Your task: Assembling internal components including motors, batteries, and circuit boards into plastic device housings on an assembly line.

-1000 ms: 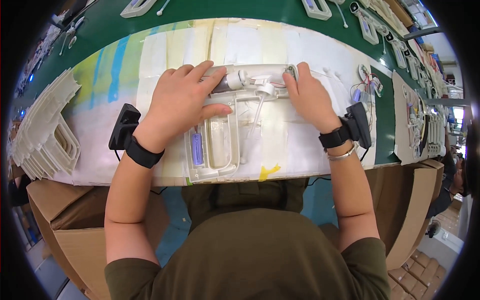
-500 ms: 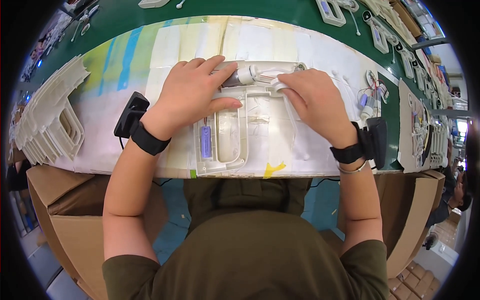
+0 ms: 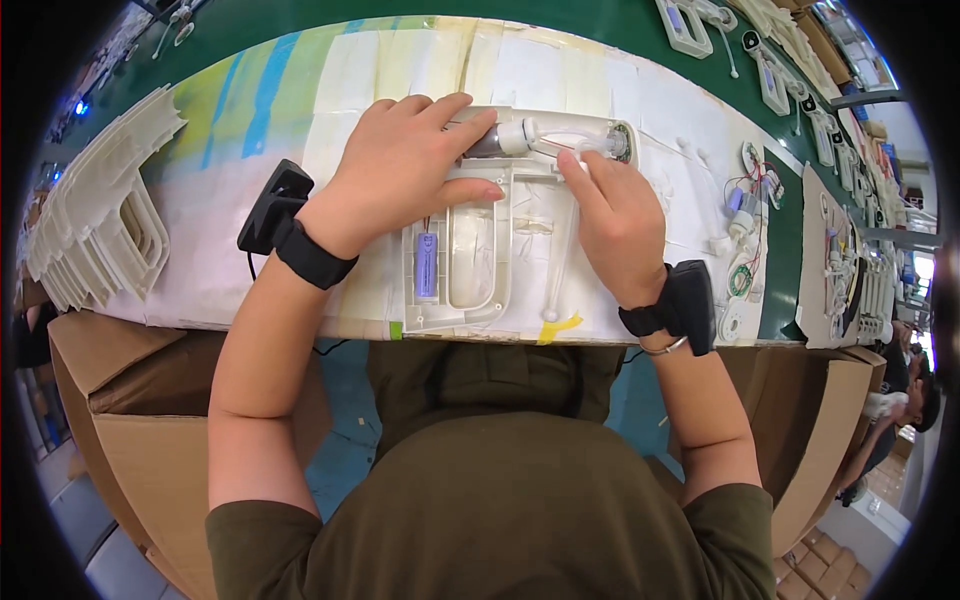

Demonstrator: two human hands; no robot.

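A white plastic housing half lies open side up near the table's front edge. It has a loop-shaped handle and a purple battery cell in its left channel. My left hand holds the housing's upper left part, thumb and forefinger reaching around a grey motor with a white collar. Thin wires run from it to a round part at the right end. My right hand pinches a white piece at the housing's lower right rim. From there a white stem with a ball tip hangs toward me.
A stack of white housing shells stands at left. Wired motor-and-battery sets lie at right, beside a cardboard sheet with parts. Finished-looking white devices line the green far surface. Cardboard boxes flank me below the table.
My right hand has turned its fingers more upward and shifted slightly down. The white ring-like end in its fingers is now mostly hidden. My left hand stays on the housing.
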